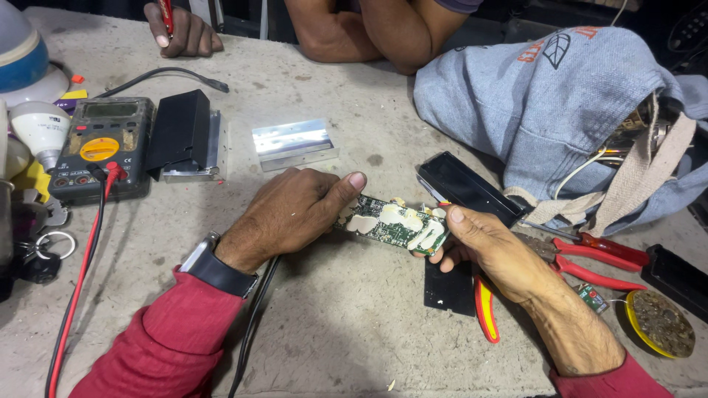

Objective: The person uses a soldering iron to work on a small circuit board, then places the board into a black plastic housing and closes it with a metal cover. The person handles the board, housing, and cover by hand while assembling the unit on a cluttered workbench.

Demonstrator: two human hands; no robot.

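Leftmost, a grey multimeter (103, 147) with a yellow dial lies on the concrete table (346, 324), its red lead trailing toward the person. Beside it sit a black casing (179, 131) and a bright metal plate (293, 143). At centre, the left hand (291, 210) and right hand (483, 243) each pinch one end of a green circuit board (391, 223), apparently to keep it level just above the table. Red-handled pliers (597, 262) lie under the right wrist, near a grey sweatshirt (546, 110).
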